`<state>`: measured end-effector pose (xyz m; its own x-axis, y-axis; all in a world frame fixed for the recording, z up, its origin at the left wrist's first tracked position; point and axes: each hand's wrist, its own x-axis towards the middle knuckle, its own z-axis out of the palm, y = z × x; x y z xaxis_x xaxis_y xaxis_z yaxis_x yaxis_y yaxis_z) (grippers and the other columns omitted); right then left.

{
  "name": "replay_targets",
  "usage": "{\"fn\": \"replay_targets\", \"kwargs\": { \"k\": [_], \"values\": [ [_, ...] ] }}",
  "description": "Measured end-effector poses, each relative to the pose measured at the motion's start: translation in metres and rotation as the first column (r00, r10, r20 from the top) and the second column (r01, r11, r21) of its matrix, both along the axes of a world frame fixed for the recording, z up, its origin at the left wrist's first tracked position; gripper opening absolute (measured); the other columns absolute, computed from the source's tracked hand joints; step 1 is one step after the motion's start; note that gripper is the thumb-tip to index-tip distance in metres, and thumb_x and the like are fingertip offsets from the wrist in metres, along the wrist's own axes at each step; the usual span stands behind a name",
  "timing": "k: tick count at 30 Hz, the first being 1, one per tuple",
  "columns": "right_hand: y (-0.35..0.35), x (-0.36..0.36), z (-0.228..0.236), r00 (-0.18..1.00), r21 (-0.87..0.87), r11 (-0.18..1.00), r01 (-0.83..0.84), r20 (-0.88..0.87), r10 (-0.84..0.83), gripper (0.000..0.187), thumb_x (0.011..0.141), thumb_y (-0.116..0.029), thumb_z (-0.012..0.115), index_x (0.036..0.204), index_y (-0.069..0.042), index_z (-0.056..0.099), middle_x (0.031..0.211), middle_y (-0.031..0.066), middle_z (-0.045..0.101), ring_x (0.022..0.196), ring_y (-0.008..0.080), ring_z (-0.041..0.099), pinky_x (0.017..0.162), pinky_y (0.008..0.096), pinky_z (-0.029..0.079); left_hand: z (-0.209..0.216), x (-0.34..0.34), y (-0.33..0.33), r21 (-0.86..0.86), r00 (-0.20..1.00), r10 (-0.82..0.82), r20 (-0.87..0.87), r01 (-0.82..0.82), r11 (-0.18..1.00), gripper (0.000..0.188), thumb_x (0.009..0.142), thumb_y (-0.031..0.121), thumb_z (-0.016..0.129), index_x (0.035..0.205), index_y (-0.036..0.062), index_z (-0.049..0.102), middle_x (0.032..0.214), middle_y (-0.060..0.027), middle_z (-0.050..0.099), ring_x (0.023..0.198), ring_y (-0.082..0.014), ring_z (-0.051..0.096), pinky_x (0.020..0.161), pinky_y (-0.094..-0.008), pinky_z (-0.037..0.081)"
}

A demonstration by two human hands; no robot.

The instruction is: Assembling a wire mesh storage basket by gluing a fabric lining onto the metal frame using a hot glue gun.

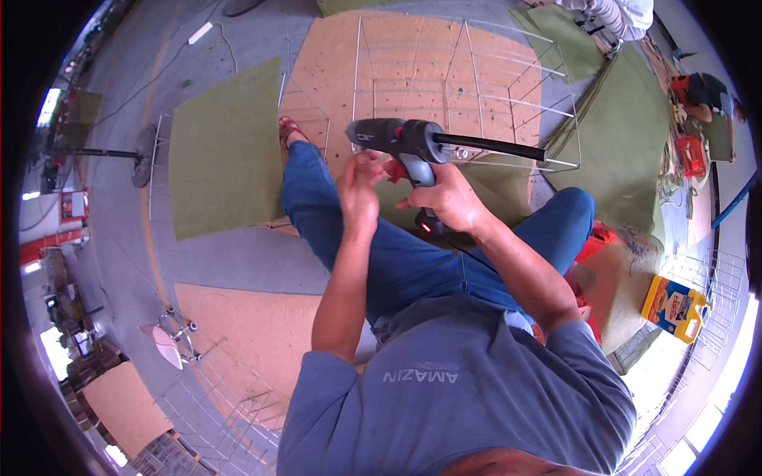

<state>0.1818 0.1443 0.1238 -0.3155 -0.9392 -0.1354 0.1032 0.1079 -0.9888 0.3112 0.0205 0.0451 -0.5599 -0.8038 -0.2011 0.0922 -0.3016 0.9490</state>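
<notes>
A dark glue gun (417, 141) with a black glue stick (492, 146) jutting from its back lies across in front of me, nozzle to the left. My right hand (454, 198) is wrapped round its grey handle, and a small red light glows at the handle's base. My left hand (361, 181) is raised just below the nozzle end, fingers curled together; anything between them is too small or hidden to make out. Beyond the gun stands a metal wire frame (475, 73) on a wooden board (325, 59).
Green sheets lie at left (226, 151) and right (631, 135). A fan (144, 155) stands at far left. Other people (623, 17) work at the upper right. At right are a yellow jug (675, 309) and a red case (690, 156). More wire frames (238, 397) lie lower left.
</notes>
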Motion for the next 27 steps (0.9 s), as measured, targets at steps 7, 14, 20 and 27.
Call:
{"fn": "replay_targets", "kwargs": {
  "k": [7,14,20,27],
  "values": [
    [0.022,0.008,-0.047,0.978,0.102,0.993,0.065,0.192,-0.084,0.049,0.076,-0.005,0.069,0.124,0.0,0.066,0.114,0.0113,0.068,0.107,0.0209,0.063,0.096,0.0366,0.053,-0.03,-0.001,0.031,0.243,0.997,0.073,-0.004,-0.07,0.968,0.039,0.111,0.04,0.053,0.122,0.0035,0.061,0.114,-0.0085,0.069,0.096,-0.0148,0.066,0.087,-0.0306,0.052],
    [0.007,0.007,-0.056,0.963,0.083,0.996,0.016,0.267,-0.038,0.058,0.077,0.004,0.057,0.135,0.002,0.06,0.13,0.0119,0.064,0.124,0.0233,0.06,0.101,0.0427,0.057,-0.039,-0.005,0.02,0.284,0.991,0.133,-0.019,-0.122,0.951,0.04,0.111,0.041,0.053,0.123,0.0033,0.061,0.117,-0.0102,0.067,0.101,-0.0172,0.067,0.089,-0.0317,0.05],
    [0.005,0.002,-0.072,0.983,0.141,0.99,0.014,0.181,-0.04,0.051,0.077,0.003,0.057,0.128,0.001,0.063,0.12,0.0111,0.066,0.113,0.0216,0.064,0.1,0.0417,0.058,-0.042,-0.008,0.02,0.312,0.989,0.147,0.006,-0.142,0.939,0.039,0.11,0.041,0.053,0.123,0.0044,0.06,0.12,-0.0101,0.066,0.104,-0.0187,0.067,0.09,-0.0325,0.05],
    [0.001,0.004,-0.06,0.998,0.184,0.981,0.068,-0.03,-0.064,0.036,0.076,-0.013,0.066,0.11,-0.004,0.064,0.099,0.0089,0.066,0.092,0.0219,0.061,0.087,0.0366,0.05,-0.049,-0.007,0.017,0.326,0.988,0.151,-0.03,-0.133,0.936,0.039,0.111,0.04,0.052,0.123,0.003,0.06,0.119,-0.0107,0.066,0.105,-0.0204,0.067,0.093,-0.0345,0.051]
  ]
}}
